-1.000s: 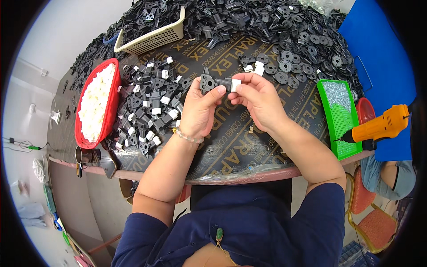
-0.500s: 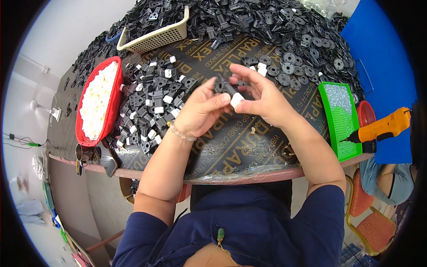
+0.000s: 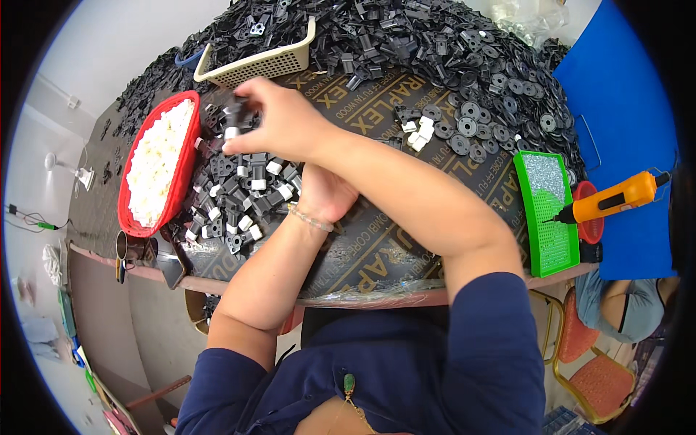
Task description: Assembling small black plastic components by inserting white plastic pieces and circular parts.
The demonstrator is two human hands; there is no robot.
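Observation:
My right hand (image 3: pixel 279 119) reaches across my left arm to the left side of the table. Thumb and fingers grip a black plastic part with a white block (image 3: pixel 232 133), slightly blurred, above a pile of black parts with white blocks (image 3: pixel 259 172). My left hand (image 3: pixel 326 194) is beneath my right forearm, which covers its fingers; whether it holds anything does not show. Right of my hands lie several loose white blocks (image 3: pixel 419 134) beside black discs (image 3: pixel 467 126).
A red basket (image 3: pixel 196 127) of white pieces stands at the left. Behind is a beige basket (image 3: pixel 270 62) before a big heap of black parts (image 3: pixel 391 36). At the right are a green tray (image 3: pixel 538 250) of screws, an orange electric screwdriver (image 3: pixel 616 198) and a red bowl (image 3: pixel 591 225).
My right hand has moved left from the middle, carrying the black part with the white block over the pile. The left hand has stayed near the middle, now under the right forearm.

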